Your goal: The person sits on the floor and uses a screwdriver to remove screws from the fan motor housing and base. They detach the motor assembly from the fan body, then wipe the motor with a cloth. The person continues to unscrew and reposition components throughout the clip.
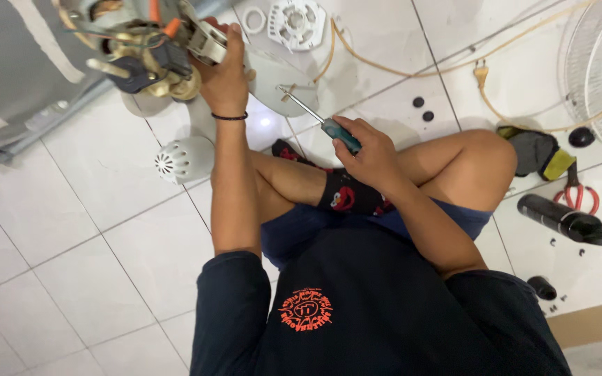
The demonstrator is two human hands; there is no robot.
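Left hand [226, 73]: fingers wrapped tight round the exposed fan motor [149, 49], held up at 11 o'clock of the view. Right hand [373, 154]: fingers closed on a teal-handled screwdriver [318, 120], tip aimed toward 10 o'clock, just short of the motor. White motor cover [184, 159] on the tiles at 7 o'clock of the left hand. Step, as judged: disassembly, between screws. Next calls for seating the tip squarely in a screw head while the motor is steadied.

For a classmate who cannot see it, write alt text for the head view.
Seated cross-legged on white floor tiles, a person grips a fan motor with the left hand and a screwdriver with the right hand. Red-handled pliers lie nearby.
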